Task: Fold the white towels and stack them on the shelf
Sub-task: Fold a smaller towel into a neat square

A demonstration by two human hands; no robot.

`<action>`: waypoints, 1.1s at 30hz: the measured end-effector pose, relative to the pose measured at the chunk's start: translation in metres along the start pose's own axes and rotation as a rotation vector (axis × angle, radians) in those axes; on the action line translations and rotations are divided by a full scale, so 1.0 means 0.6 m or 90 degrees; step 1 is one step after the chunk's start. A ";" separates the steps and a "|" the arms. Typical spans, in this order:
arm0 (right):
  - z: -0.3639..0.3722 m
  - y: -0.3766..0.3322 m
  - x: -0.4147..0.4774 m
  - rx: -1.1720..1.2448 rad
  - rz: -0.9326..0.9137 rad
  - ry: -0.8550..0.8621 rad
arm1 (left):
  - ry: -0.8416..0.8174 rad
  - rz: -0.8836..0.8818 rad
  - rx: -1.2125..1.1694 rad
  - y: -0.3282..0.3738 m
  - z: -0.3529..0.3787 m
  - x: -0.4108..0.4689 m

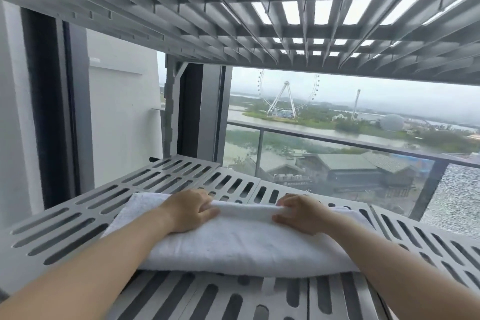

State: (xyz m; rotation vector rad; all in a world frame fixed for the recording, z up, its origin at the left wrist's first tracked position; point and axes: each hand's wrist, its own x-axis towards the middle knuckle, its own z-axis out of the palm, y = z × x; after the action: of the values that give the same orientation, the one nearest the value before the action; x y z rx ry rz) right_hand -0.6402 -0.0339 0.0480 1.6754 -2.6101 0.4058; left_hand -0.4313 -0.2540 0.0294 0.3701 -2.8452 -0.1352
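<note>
Looking down from my head, I have a folded white towel (241, 241) lying on the slotted grey shelf (65, 228), near its front edge. My left hand (191, 212) and right hand (301, 213) each grip its far fold, fingers curled over the top and thumbs on the near side. A flatter white layer shows beneath it; I cannot tell whether that is a second towel. I judge this to be the placing step: next I should let go, square the edges and fetch another towel. Another slotted shelf (181, 21) hangs close overhead, and behind is a window (337, 143) onto a balcony rail and a distant Ferris wheel (287, 93).
</note>
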 end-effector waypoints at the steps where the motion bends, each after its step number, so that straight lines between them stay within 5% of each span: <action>1: 0.000 -0.001 -0.003 0.002 0.011 -0.016 | -0.001 0.003 0.002 0.000 -0.002 0.000; 10: -0.021 -0.028 -0.030 -0.053 -0.005 -0.180 | -0.030 0.055 -0.086 -0.012 -0.018 -0.024; 18: 0.000 0.013 -0.065 -0.009 -0.105 0.030 | -0.024 0.136 -0.057 0.053 -0.005 -0.007; 25: -0.001 0.005 -0.078 -0.022 -0.063 0.049 | -0.116 0.110 -0.140 0.149 0.025 0.059; 33: -0.059 0.000 -0.058 -0.166 -0.144 0.152 | 0.080 0.172 -0.152 0.168 0.045 0.054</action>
State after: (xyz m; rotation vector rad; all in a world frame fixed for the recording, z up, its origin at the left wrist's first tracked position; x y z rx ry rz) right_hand -0.6297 0.0050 0.0772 1.6892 -2.1703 0.2296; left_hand -0.4928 -0.1637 0.0242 -0.0545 -2.6823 -0.3773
